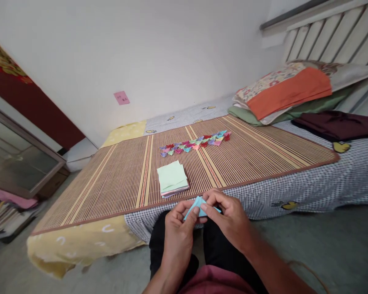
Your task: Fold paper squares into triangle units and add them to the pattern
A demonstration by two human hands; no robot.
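Observation:
A light blue piece of folded paper (199, 202) is held between both hands, just in front of the bed's near edge. My left hand (181, 222) pinches its left side, thumb on top. My right hand (225, 212) grips the right side with thumb and fingers; part of the paper is hidden behind them. Beyond the hands, a stack of square paper sheets (172, 178), pale green on top, lies on the mat. Farther back, small folded paper pieces (196, 143) in many colours are laid out in rows.
A striped bamboo mat (122, 175) covers the bed over a checked sheet (294, 183). Pillows (291, 92) are piled at the right, with dark folded cloth (340, 124) beside them. A pink note (122, 98) is on the wall. A glass-fronted cabinet (18, 151) stands left.

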